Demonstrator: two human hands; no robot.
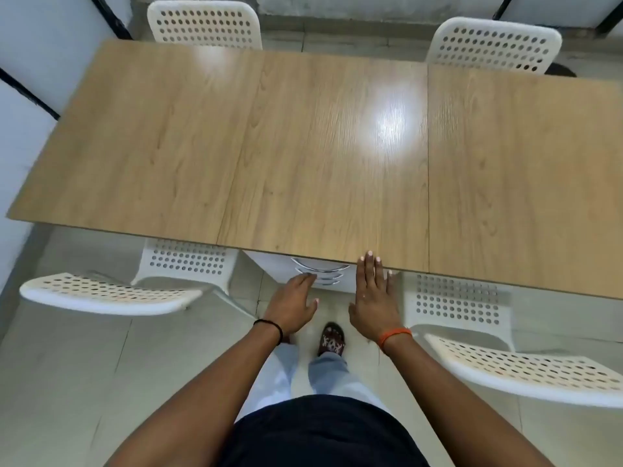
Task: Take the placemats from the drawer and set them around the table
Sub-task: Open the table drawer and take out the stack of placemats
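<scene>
A long wooden table (303, 146) fills the upper view with a bare top. Under its near edge stands a white drawer unit (269, 264) with curved chrome handles (323, 268), the drawers closed. My left hand (293, 303) reaches toward the handles, its fingertips at the lower ones, fingers loosely curled with nothing clearly gripped. My right hand (372, 298) is flat and spread, its fingertips resting at the table's near edge just right of the drawers. No placemats are visible.
White perforated chairs stand around the table: one near left (111, 293), one near right (505, 362), two at the far side (205, 25) (495, 43). A wall runs along the left. My feet stand on a pale tiled floor (67, 382).
</scene>
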